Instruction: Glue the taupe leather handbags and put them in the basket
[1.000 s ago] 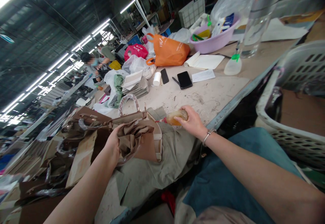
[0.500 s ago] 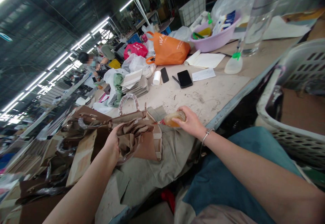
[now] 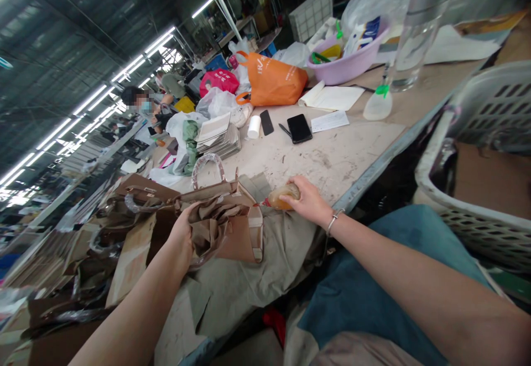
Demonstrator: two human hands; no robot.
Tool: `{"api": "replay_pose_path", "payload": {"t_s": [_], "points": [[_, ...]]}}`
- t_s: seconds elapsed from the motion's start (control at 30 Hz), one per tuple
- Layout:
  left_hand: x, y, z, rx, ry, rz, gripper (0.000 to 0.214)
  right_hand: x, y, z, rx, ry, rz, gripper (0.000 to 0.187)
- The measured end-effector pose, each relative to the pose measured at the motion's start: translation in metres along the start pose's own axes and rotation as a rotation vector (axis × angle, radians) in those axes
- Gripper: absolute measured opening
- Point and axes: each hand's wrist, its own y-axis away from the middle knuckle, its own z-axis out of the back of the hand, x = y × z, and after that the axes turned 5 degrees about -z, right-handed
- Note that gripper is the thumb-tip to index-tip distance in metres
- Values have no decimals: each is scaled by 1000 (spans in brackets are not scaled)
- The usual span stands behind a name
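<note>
A brown leather handbag with a plastic-wrapped curved handle lay on its side on a grey-green cloth at the near table edge, its open mouth stuffed with crumpled brown paper. Just beside it to the right, a small amber, translucent squeeze bottle lay tilted, its red nozzle toward the handbag.
</note>
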Motion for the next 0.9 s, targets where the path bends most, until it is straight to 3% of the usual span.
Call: {"api": "replay_pose_path", "payload": {"t_s": [0.23, 0.4, 0.6, 0.7, 0.8, 0.9], "points": [[-1, 3, -2, 8, -11, 30, 18, -3, 5, 2, 125, 63, 74, 25], [1, -1, -2, -2, 25, -8, 16, -4, 3, 0, 55, 34, 59, 24], [2, -3, 0, -11, 18, -5, 16, -5, 5, -2, 163, 57, 22, 27], [4, -5, 2, -27, -5, -52, 16, -6, 5, -1, 109, 30, 31, 26], [4, -5, 2, -35, -17, -10, 16, -7, 4, 0, 39, 33, 71, 25], [3, -1, 0, -30, -14, 24, 16, -8, 6, 0, 94, 69, 115, 25]]}}
